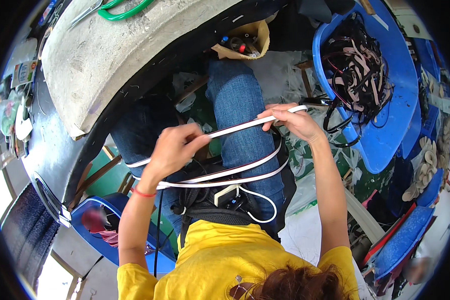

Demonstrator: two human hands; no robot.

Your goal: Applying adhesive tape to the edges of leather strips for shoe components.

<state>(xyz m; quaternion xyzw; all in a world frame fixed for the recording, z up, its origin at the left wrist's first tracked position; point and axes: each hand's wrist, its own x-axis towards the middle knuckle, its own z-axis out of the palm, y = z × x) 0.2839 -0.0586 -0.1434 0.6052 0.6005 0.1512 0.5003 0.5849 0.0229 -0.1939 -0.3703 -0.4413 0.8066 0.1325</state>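
A long narrow white strip with a dark edge (240,127) is stretched between my two hands above my knees. My left hand (177,142) pinches it at one end of the taut stretch. At the other end my right hand (292,122) holds it between thumb and fingers, and a short white end sticks out past them. More loops of the same strip lie slack across my thighs in jeans (242,105). On my lap rests a black pouch (220,217) with a white cable (272,200) and a small pale box.
Ahead stands a worktop with a pale slab (100,75) and green-handled scissors (125,10). A paper bag (260,40) of pens hangs at its edge. To the right is a blue tub (390,135) of black and pink strips; at lower left, a blue basket (82,225).
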